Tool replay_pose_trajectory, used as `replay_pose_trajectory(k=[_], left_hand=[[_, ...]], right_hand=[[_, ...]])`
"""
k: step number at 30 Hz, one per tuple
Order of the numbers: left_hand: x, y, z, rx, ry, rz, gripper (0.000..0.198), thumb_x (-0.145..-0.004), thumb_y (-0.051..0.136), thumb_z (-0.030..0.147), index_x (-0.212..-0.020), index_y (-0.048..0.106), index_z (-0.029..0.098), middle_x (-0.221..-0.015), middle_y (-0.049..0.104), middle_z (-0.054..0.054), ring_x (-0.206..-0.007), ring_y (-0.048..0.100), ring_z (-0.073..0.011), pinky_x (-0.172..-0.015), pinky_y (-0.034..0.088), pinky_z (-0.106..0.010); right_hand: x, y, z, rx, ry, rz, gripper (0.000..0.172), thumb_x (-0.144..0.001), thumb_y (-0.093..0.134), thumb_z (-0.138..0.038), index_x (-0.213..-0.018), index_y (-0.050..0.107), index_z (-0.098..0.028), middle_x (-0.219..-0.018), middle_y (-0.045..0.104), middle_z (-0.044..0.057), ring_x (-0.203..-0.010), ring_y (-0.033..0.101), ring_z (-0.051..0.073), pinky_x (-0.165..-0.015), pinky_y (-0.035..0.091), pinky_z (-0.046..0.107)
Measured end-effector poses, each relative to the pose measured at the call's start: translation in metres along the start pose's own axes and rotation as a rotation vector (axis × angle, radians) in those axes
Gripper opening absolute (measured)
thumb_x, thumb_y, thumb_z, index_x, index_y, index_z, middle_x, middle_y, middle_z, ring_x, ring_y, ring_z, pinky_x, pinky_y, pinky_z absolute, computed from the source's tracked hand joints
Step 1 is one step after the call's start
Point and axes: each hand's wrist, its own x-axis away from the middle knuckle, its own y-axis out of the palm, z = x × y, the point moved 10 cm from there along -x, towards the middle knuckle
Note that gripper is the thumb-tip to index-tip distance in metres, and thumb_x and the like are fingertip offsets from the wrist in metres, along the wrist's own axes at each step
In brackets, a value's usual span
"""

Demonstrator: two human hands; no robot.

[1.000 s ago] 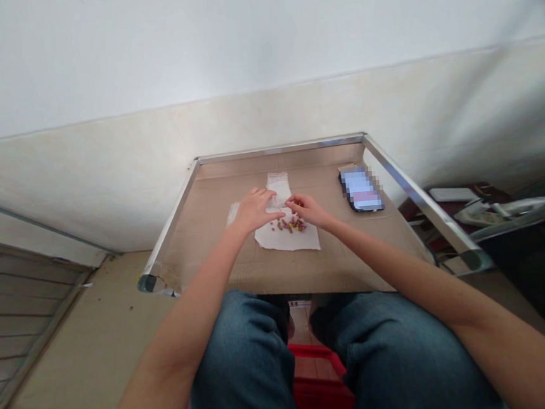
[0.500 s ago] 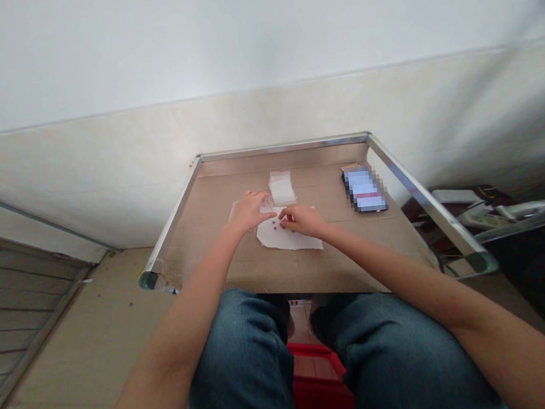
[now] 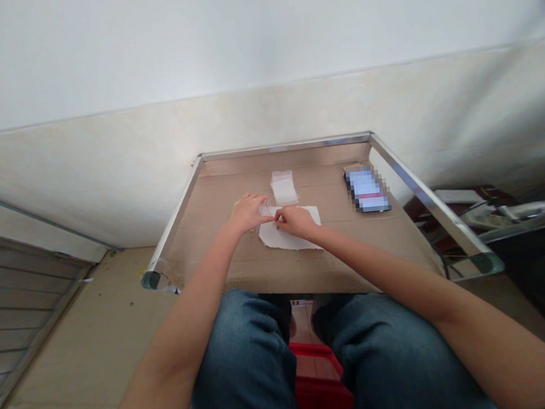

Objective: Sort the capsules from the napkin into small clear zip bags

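My left hand is held above the left edge of a torn piece of white paper. Between its thumb and fingers is a small clear plastic bag with a thin red line, largely hidden. My right hand is closed in a pinch over the paper, its fingertips close to the bag and the left thumb. What the pinch holds is too small to make out. Just beyond the hands lies a stack of small clear plastic bags.
Brown cardboard lines the tabletop, framed by metal rails. A phone with a blurred screen rests at the right. Behind stands the wall. My knees are under the near edge, with a red plastic object between them.
My right hand has moved slightly left, and its fingertips now meet the left thumb near the bag. Small red pieces seen on the paper before are no longer visible.
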Motion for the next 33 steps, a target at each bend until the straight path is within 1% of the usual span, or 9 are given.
replay_pose_trajectory(k=[5,9,13,16,20,22,25,29,33], left_hand=[[0.000,0.002,-0.004,0.031,-0.019,-0.012,0.057,-0.062,0.065,0.048,-0.111,0.053,0.021,-0.110,0.057,-0.008,-0.107,0.047,-0.0244,-0.094,0.031,-0.033],[0.000,-0.001,0.002,0.075,0.013,0.010,0.059,-0.062,0.064,0.051,-0.110,0.054,0.019,-0.108,0.058,-0.009,-0.104,0.049,-0.0242,-0.093,0.033,-0.033],[-0.001,-0.003,0.013,0.123,0.066,0.007,0.061,-0.061,0.064,0.052,-0.111,0.053,0.018,-0.110,0.058,-0.009,-0.104,0.050,-0.0224,-0.092,0.034,-0.032],[-0.002,-0.004,0.017,0.185,0.073,0.000,0.060,-0.063,0.063,0.052,-0.111,0.053,0.017,-0.110,0.058,-0.008,-0.103,0.051,-0.0211,-0.090,0.036,-0.032],[-0.004,-0.009,0.009,0.259,-0.016,0.048,0.058,-0.064,0.062,0.052,-0.110,0.054,0.018,-0.110,0.058,-0.007,-0.101,0.052,-0.0214,-0.088,0.039,-0.034],[-0.004,-0.014,0.002,0.311,-0.074,0.101,0.059,-0.063,0.061,0.053,-0.111,0.054,0.018,-0.108,0.059,-0.008,-0.100,0.053,-0.0214,-0.085,0.041,-0.034],[-0.003,-0.017,-0.007,0.418,-0.142,0.166,0.060,-0.063,0.062,0.052,-0.110,0.054,0.017,-0.103,0.060,-0.008,-0.095,0.055,-0.0200,-0.079,0.045,-0.032],[-0.003,-0.015,-0.012,0.551,-0.184,0.197,0.058,-0.064,0.062,0.050,-0.110,0.053,0.015,-0.101,0.061,-0.009,-0.093,0.056,-0.0192,-0.074,0.047,-0.030],[-0.004,-0.010,-0.010,0.618,-0.168,0.179,0.059,-0.063,0.065,0.047,-0.111,0.053,0.015,-0.105,0.059,-0.010,-0.097,0.054,-0.0204,-0.075,0.047,-0.031]], right_hand=[[0.000,-0.021,0.013,-0.139,0.070,0.115,0.019,-0.078,0.050,-0.033,-0.084,0.063,-0.021,-0.071,0.063,0.003,-0.065,0.056,0.015,-0.054,0.033,0.023],[0.001,-0.040,0.015,-0.322,0.036,0.218,0.023,-0.080,0.048,-0.037,-0.086,0.061,-0.019,-0.064,0.059,0.001,-0.057,0.053,0.012,-0.052,0.032,0.022],[0.000,-0.041,0.008,-0.448,-0.008,0.185,0.026,-0.080,0.047,-0.039,-0.086,0.062,-0.018,-0.060,0.057,0.000,-0.050,0.049,0.010,-0.050,0.032,0.022],[-0.001,-0.041,0.005,-0.517,-0.032,0.173,0.029,-0.081,0.045,-0.039,-0.088,0.062,-0.018,-0.058,0.055,-0.001,-0.048,0.048,0.009,-0.049,0.032,0.022],[0.003,-0.054,0.013,-0.530,-0.038,0.308,0.025,-0.081,0.045,-0.037,-0.089,0.058,-0.017,-0.059,0.053,-0.002,-0.053,0.048,0.009,-0.051,0.032,0.021],[0.006,-0.054,0.017,-0.489,-0.030,0.331,0.022,-0.081,0.045,-0.033,-0.089,0.057,-0.017,-0.060,0.053,-0.002,-0.055,0.047,0.009,-0.053,0.031,0.021],[0.007,-0.043,0.015,-0.351,-0.054,0.232,0.017,-0.077,0.050,-0.028,-0.087,0.059,-0.017,-0.067,0.057,-0.001,-0.059,0.049,0.010,-0.054,0.030,0.021],[0.010,-0.019,-0.004,-0.146,-0.200,0.031,0.019,-0.073,0.056,-0.030,-0.085,0.065,-0.019,-0.076,0.061,0.003,-0.064,0.051,0.012,-0.057,0.031,0.022],[0.011,-0.006,-0.014,-0.011,-0.274,-0.036,0.020,-0.075,0.054,-0.029,-0.085,0.068,-0.020,-0.081,0.062,0.005,-0.069,0.054,0.015,-0.061,0.032,0.024]])
